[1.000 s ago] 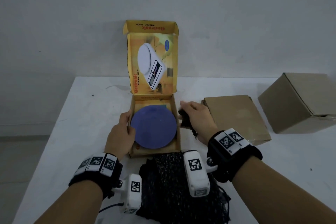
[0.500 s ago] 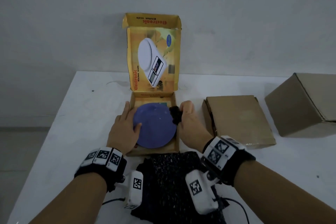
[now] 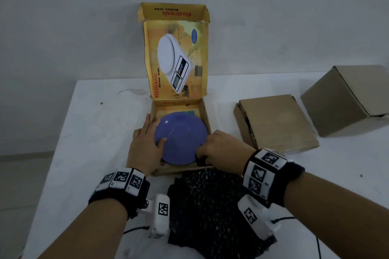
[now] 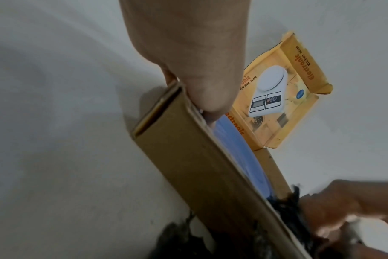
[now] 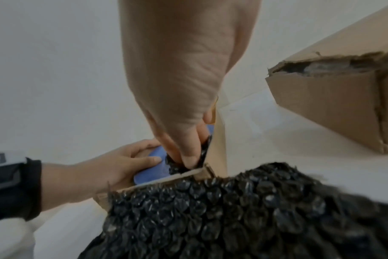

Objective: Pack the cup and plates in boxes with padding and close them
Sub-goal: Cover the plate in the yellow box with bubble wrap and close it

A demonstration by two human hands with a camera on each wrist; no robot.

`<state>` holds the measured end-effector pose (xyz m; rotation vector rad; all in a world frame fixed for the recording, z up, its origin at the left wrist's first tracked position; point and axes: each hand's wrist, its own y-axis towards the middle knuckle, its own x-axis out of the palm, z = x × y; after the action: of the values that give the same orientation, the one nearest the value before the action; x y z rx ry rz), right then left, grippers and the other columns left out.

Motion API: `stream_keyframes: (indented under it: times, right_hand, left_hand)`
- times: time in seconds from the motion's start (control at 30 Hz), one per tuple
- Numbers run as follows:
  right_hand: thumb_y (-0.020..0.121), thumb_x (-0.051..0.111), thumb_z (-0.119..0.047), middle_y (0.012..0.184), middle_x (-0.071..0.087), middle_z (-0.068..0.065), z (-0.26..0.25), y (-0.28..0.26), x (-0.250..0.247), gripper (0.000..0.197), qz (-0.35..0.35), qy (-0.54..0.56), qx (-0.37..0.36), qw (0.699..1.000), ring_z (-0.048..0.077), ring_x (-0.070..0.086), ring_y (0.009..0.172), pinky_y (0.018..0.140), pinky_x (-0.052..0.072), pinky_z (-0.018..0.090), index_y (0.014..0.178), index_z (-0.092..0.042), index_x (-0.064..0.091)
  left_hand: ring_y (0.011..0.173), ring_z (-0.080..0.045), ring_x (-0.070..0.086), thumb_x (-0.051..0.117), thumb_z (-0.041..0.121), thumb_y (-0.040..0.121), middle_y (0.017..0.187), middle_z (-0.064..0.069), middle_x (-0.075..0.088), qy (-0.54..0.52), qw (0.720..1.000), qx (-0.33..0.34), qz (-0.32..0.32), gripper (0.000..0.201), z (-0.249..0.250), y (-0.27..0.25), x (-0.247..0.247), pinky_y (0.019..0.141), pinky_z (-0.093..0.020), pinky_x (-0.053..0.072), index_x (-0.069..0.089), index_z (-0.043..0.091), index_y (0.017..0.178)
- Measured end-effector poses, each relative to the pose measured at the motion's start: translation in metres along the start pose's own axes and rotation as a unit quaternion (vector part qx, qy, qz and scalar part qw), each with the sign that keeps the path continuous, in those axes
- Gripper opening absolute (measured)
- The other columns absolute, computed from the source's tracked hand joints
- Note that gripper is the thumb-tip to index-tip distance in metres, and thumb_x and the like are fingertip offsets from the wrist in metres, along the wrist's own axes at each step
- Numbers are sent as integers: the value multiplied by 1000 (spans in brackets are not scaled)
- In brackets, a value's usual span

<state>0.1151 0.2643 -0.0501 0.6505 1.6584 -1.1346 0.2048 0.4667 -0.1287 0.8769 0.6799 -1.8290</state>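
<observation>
Blue and glossy, the plate (image 3: 181, 137) sat inside the scale box (image 3: 205, 111), whose lid stood upright behind it. Our left hand (image 3: 145, 149) gripped the plate's left rim, thumb on top, while our right hand (image 3: 221, 149) pinched black bubble wrap (image 5: 186, 163) at the plate's near-right edge. In our judgement, the padding needed tucking snugly between rim and box wall, without levering the plate upward.

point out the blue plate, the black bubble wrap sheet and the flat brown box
blue plate (image 3: 181, 139): head view, centre of its face.
black bubble wrap sheet (image 3: 210, 206): head view, middle of the sheet.
flat brown box (image 3: 277, 122): head view, top panel.
</observation>
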Motion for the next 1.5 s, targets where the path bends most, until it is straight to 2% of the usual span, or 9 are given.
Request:
stream_keyframes:
  times: [0.23, 0.47, 0.67, 0.8, 0.93, 1.13, 1.27, 1.4, 1.5]
  right_hand:
    - [86, 52, 1, 110, 60, 11, -13, 0, 10, 28, -25, 10, 25, 999, 33, 57, 100, 71, 46, 40, 109, -8, 65]
    - [64, 74, -30, 64, 60, -18, 0, -9, 19, 9, 15, -161, -36, 986, 13, 56, 78, 65, 39, 27, 70, -35, 71]
    - [76, 70, -41, 89, 58, -1, -15, -29, 12, 27, 152, 73, 13, 986, 20, 56, 81, 68, 37, 31, 94, -23, 61]
    - [66, 73, -57, 108, 53, 1, -31, -52, 33, 60, -26, 138, -15, 990, 20, 50, 96, 77, 43, 34, 111, -21, 55]
    - [77, 69, -27, 102, 58, 4, -29, -54, 38, 27, 9, 205, 15, 979, 23, 55, 95, 79, 48, 39, 102, -17, 63]
    - [60, 85, -29, 69, 50, -4, -11, -61, 8, 42, 130, 424, 118, 889, 14, 50, 64, 62, 45, 33, 59, -21, 44]
    - [78, 69, -13, 69, 54, 5, 4, -60, -3, 22, 178, 463, 178, 850, 18, 51, 64, 62, 47, 33, 69, -18, 49]
    - [80, 38, 6, 75, 51, 1, 8, -48, -11, 40, 237, 509, 253, 788, 14, 45, 62, 54, 38, 29, 74, -33, 42]
    - [87, 55, -7, 92, 58, -2, 3, -38, -16, 22, 285, 595, 276, 699, 18, 58, 83, 69, 51, 35, 96, -28, 54]
  left_hand:
    - [134, -32, 28, 54, 26, 93, 159, -1, 14, -6, 1000, -3, 0, 58, 2, 0, 0, 109, -40, 27, 32, 22, 146]
    - [133, -34, 29, 54, 25, 93, 159, -2, 14, 2, 1000, -4, 1, 57, 2, 0, 1, 109, -42, 28, 32, 20, 146]
    - [141, -29, 22, 49, 29, 96, 160, -3, 6, -29, 999, -3, -16, 59, 0, 0, 1, 112, -40, 25, 25, 20, 149]
    - [142, -22, 26, 50, 26, 96, 159, -1, 16, -78, 997, 1, -9, 57, -2, -4, 1, 111, -38, 29, 26, 23, 148]
    - [137, -24, 35, 52, 24, 95, 155, -2, 28, -82, 997, 2, -6, 54, -6, -4, 3, 109, -41, 34, 33, 24, 145]
    - [136, -25, 36, 50, 26, 95, 154, -3, 31, -74, 997, 10, 1, 53, -11, -1, 9, 109, -43, 34, 33, 23, 145]
    - [136, -28, 36, 50, 27, 95, 153, -5, 32, -74, 997, 18, 6, 53, -14, 1, 11, 110, -44, 33, 33, 22, 145]
    - [137, -27, 35, 50, 25, 96, 154, -4, 31, -78, 997, 16, 4, 53, -14, 1, 13, 110, -45, 33, 32, 23, 145]
    - [137, -27, 35, 49, 26, 96, 154, -2, 30, -77, 997, 6, -2, 53, -13, 0, 12, 111, -46, 33, 31, 25, 146]
